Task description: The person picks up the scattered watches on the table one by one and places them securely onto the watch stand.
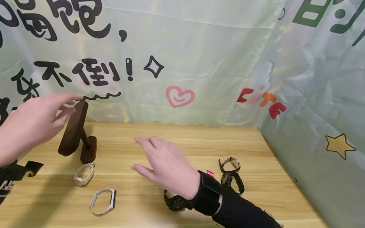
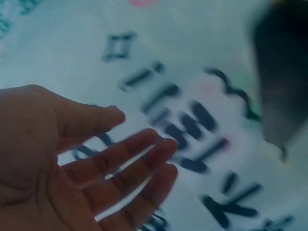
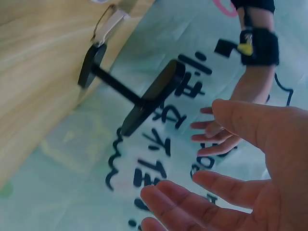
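A dark brown T-shaped stand with a short post and oblong base stands at the table's left. My left hand is raised beside its top bar, with relaxed fingers; in the right wrist view a gap shows between that hand and the stand. The left wrist view shows the left palm holding nothing, with a dark blurred shape at right. My right hand hovers over the middle of the table, fingers extended and holding nothing. Below its wrist lies a black watch, partly hidden.
A beige band watch lies before the stand's base, with a white fitness band nearer me. Right of my right wrist are a brown-strapped watch and a black watch. A printed cloth hangs behind the wooden table.
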The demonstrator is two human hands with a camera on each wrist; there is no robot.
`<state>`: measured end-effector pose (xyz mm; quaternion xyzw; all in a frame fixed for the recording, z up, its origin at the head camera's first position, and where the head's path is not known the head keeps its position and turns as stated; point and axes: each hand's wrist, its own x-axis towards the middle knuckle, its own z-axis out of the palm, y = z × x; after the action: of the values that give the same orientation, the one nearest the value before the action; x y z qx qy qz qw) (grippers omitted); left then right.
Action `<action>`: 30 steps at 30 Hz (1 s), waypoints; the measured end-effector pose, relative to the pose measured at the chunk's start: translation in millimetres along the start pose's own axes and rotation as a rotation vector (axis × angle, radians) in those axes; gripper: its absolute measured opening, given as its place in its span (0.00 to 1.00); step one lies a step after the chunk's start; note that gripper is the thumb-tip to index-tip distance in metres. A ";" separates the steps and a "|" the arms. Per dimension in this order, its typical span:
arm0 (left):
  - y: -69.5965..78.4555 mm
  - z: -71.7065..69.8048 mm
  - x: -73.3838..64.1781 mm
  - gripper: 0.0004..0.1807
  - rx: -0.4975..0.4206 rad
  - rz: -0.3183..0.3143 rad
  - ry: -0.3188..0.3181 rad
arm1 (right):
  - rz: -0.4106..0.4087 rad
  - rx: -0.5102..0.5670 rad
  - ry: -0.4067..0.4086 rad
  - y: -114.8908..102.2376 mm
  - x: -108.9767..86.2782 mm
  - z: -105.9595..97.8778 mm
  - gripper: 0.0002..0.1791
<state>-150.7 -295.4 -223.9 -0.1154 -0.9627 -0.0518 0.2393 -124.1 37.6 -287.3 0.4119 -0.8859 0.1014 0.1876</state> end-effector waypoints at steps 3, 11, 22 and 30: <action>-26.0 8.6 6.7 0.24 0.027 -0.036 -0.046 | -0.035 -0.044 0.004 -11.2 11.3 5.5 0.38; -86.4 35.7 18.6 0.25 0.074 -0.037 -0.128 | -0.110 -0.151 0.012 -38.1 39.2 19.2 0.34; -133.7 72.7 26.0 0.32 0.032 -0.053 -0.221 | -0.117 -0.213 -0.023 -67.3 75.0 42.4 0.28; -153.1 94.5 33.1 0.39 -0.047 0.036 -0.281 | -0.127 -0.236 0.008 -79.8 93.4 55.4 0.25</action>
<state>-259.4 -422.5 -298.2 -0.1442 -0.9830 -0.0536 0.1004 -131.8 -96.7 -296.8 0.4418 -0.8631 -0.0142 0.2443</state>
